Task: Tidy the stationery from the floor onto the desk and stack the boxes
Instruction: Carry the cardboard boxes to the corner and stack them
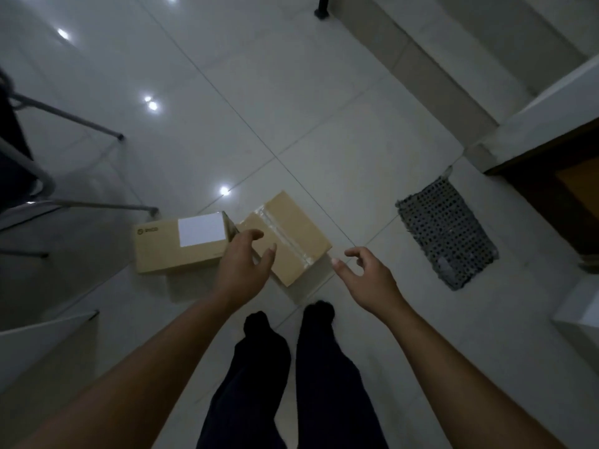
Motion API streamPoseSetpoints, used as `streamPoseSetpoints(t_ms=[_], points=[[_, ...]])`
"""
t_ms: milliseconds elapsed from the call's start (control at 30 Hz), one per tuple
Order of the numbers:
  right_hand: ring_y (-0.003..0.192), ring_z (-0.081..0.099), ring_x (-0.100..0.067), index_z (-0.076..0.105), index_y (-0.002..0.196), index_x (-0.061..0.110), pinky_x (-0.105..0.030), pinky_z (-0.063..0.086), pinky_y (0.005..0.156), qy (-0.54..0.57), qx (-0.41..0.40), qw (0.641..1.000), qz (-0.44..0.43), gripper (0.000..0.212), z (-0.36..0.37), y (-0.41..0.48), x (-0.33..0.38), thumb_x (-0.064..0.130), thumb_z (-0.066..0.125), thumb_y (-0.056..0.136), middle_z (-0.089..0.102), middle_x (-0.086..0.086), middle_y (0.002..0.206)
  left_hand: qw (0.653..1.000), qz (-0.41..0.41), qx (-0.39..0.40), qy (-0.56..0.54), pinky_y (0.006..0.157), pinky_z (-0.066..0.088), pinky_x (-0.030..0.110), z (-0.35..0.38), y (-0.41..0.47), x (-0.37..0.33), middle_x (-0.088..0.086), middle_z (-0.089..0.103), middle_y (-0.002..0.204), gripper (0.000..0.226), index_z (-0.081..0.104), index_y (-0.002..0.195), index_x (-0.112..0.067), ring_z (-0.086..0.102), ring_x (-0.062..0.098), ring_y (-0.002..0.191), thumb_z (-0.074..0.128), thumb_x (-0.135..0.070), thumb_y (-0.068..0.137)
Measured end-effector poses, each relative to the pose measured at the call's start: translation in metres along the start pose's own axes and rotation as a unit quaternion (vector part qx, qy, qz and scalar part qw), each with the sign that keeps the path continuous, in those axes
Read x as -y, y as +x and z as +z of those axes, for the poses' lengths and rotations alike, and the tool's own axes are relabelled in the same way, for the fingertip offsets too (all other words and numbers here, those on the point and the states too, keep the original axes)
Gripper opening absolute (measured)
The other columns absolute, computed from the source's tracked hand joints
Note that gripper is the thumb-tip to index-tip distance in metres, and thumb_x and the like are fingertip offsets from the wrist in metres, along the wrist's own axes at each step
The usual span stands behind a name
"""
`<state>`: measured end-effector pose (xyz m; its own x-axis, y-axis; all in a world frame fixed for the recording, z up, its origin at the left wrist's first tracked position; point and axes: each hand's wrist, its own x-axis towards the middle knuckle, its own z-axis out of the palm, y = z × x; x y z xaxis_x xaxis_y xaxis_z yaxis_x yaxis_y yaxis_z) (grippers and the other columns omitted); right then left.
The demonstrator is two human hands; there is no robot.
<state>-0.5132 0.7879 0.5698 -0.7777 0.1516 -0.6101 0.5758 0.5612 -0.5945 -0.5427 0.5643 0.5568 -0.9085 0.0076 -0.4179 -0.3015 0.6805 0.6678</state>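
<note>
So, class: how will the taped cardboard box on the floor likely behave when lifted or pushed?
The taped box is probably stiff: flat faces, seam sealed. It may slide readily on the glossy tiled floor. Lying flat, it seems unlikely to roll or tip.

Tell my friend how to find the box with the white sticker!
On the tiled floor, two cardboard boxes lie ahead of the person's feet. Pick the long box on the left, near the chair legs. Only it has a white label; the taped box has none.
</note>
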Motion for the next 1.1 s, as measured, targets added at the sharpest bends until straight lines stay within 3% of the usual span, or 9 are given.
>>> streamPoseSetpoints(t_ms=[200,333,433,533,667,800,867,1000,1100], points=[[0.119,0.047,-0.013,0.052,0.118,0.017,-0.020,0.032,0.088,-0.026,0.011,0.999,-0.015,0.046,0.065,0.157,-0.049,0.050,0.059,0.087,0.049,0.004,0.126,0.994,-0.029,0.061,0.082,0.095,0.049,0.040,0.067,0.117,0.084,0.003,0.054,0.129,0.046,0.051,0.128,-0.017,0.053,0.020,0.116,0.053,-0.044,0.091],[0.117,0.048,-0.017,0.050,0.118,0.017,-0.023,0.034,0.085,0.001,-0.005,0.999,0.034,0.046,0.125,0.242,-0.099,0.051,0.058,0.087,0.046,-0.002,0.129,0.987,-0.016,0.074,0.145,0.093,0.047,0.037,0.125,0.184,0.136,0.005,0.051,0.132,0.044,0.050,0.128,-0.015,0.053,0.021,0.114,0.052,-0.041,0.093],[0.109,0.049,-0.017,0.048,0.114,0.018,-0.024,0.035,0.083,0.040,-0.026,0.996,0.081,0.042,0.173,0.275,-0.138,0.047,0.060,0.087,0.043,-0.003,0.127,0.985,-0.015,0.079,0.153,0.090,0.047,0.036,0.167,0.226,0.167,0.005,0.048,0.135,0.043,0.049,0.127,-0.013,0.057,0.022,0.105,0.052,-0.039,0.094],[0.098,0.047,-0.016,0.048,0.115,0.016,-0.024,0.035,0.078,0.046,-0.058,0.989,0.126,0.044,0.209,0.295,-0.172,0.044,0.064,0.085,0.039,-0.005,0.126,0.984,-0.016,0.068,0.164,0.095,0.039,0.031,0.200,0.263,0.195,0.005,0.043,0.140,0.044,0.048,0.129,-0.011,0.049,0.023,0.121,0.053,-0.036,0.093],[0.103,0.053,-0.031,0.043,0.121,0.010,-0.028,0.037,0.075,0.093,-0.133,0.956,0.244,0.056,0.236,0.320,-0.214,0.039,0.070,0.082,0.037,-0.016,0.132,0.979,-0.036,0.049,0.195,0.114,0.026,0.037,0.228,0.304,0.231,0.008,0.026,0.154,0.059,0.035,0.142,-0.005,0.026,0.025,0.142,0.052,-0.034,0.094],[0.095,0.047,-0.020,0.026,0.134,0.009,-0.028,0.039,0.078,0.186,-0.062,0.936,0.292,0.074,0.254,0.330,-0.239,0.033,0.072,0.082,0.044,-0.012,0.133,0.975,-0.033,0.002,0.221,0.108,0.030,0.040,0.239,0.334,0.249,0.017,0.039,0.141,0.051,0.040,0.132,0.000,0.034,0.031,0.133,0.052,-0.031,0.093],[0.102,0.050,-0.019,0.021,0.135,0.013,-0.030,0.043,0.084,0.220,-0.024,0.933,0.284,0.077,0.262,0.332,-0.247,0.029,0.073,0.082,0.046,-0.005,0.126,0.974,-0.058,-0.004,0.218,0.104,0.034,0.044,0.242,0.347,0.253,0.019,0.045,0.134,0.052,0.042,0.127,0.000,0.041,0.034,0.126,0.052,-0.037,0.092],[0.109,0.054,-0.022,0.026,0.137,0.016,-0.044,0.047,0.098,0.265,-0.009,0.915,0.303,0.079,0.264,0.332,-0.252,0.034,0.075,0.078,0.051,-0.003,0.129,0.970,-0.161,0.044,0.180,0.094,0.047,0.051,0.238,0.359,0.255,0.019,0.054,0.126,0.081,0.045,0.127,-0.003,0.053,0.036,0.114,0.041,-0.071,0.083],[0.111,0.054,-0.024,0.028,0.142,0.016,-0.038,0.048,0.094,0.260,-0.058,0.918,0.293,0.082,0.256,0.329,-0.246,0.035,0.074,0.078,0.047,-0.004,0.135,0.963,-0.175,0.046,0.201,0.097,0.045,0.054,0.234,0.352,0.242,0.020,0.050,0.132,0.094,0.044,0.132,-0.005,0.050,0.039,0.118,0.034,-0.080,0.077]])
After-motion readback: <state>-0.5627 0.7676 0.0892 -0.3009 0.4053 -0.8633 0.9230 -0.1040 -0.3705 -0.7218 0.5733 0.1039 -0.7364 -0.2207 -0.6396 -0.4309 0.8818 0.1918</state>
